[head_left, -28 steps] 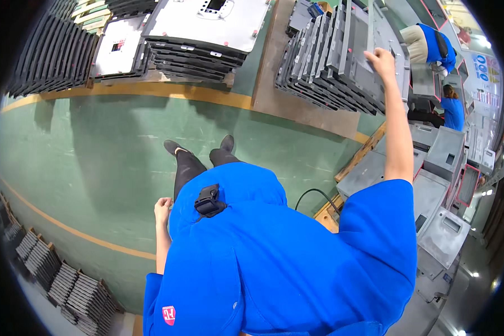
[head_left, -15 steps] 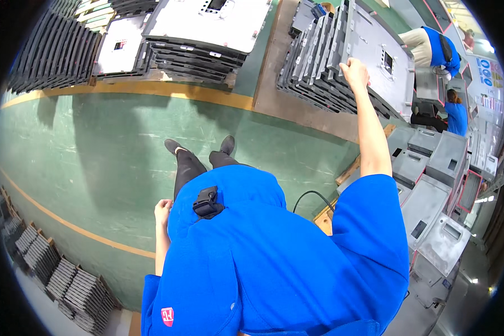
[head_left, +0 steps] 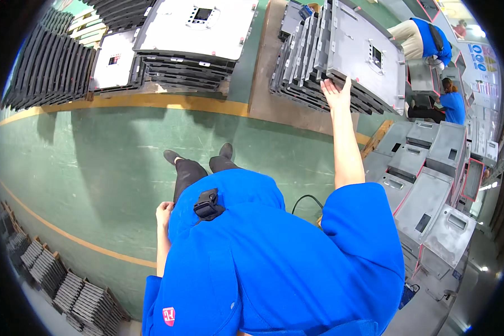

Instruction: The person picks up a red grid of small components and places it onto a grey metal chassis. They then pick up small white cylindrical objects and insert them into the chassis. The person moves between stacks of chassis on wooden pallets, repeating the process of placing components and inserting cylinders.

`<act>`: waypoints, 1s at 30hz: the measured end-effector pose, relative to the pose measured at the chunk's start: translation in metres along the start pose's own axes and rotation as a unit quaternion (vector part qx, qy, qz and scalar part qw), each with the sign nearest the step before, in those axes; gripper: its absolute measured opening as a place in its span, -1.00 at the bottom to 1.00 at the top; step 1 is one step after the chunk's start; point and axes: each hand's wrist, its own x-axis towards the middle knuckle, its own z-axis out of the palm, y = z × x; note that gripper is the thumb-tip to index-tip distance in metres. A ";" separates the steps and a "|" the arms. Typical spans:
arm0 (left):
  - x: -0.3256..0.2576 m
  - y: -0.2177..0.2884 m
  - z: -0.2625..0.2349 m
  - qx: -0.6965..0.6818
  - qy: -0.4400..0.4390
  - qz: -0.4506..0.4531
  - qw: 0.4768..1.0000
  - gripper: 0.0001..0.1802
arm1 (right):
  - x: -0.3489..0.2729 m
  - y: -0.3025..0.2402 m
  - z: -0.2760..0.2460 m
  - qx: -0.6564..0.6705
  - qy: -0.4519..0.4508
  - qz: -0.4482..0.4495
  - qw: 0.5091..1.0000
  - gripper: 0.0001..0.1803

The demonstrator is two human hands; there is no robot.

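My right hand [head_left: 337, 93] reaches out to the near lower corner of the top grey metal panel [head_left: 355, 47]. Its fingers are spread, and the palm side lies against the panel's edge without wrapping round it. This panel has a small dark cutout with round holes beside it. Below it, more panels with dark edges form a tilted stack [head_left: 302, 64]. My left hand [head_left: 163, 214] hangs by my left hip, its fingers loosely curled; nothing shows in it.
Further panel stacks [head_left: 187, 61] stand behind a yellow floor line [head_left: 168, 101]. Grey metal boxes [head_left: 425, 196] crowd the right side. Two people in blue, one bending [head_left: 428, 42] and one low down [head_left: 452, 106], are at the far right. More stacks [head_left: 84, 299] stand lower left.
My right hand has shifted left and nearer along the panel's edge, from closed fingers to spread ones. The view has turned slightly. My left hand stays by my hip.
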 end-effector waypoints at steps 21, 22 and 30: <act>-0.025 -0.036 0.002 -0.011 0.036 -0.056 0.998 -0.79 | 0.025 -0.071 0.033 -0.032 0.019 0.006 0.999 -0.53; -0.024 -0.040 0.003 -0.019 0.038 -0.052 0.998 -0.79 | 0.021 -0.076 0.034 -0.033 0.016 0.004 0.999 -0.54; -0.014 -0.046 0.016 -0.024 0.034 -0.052 0.998 -0.75 | 0.010 -0.111 0.048 -0.108 0.012 -0.049 0.993 -0.69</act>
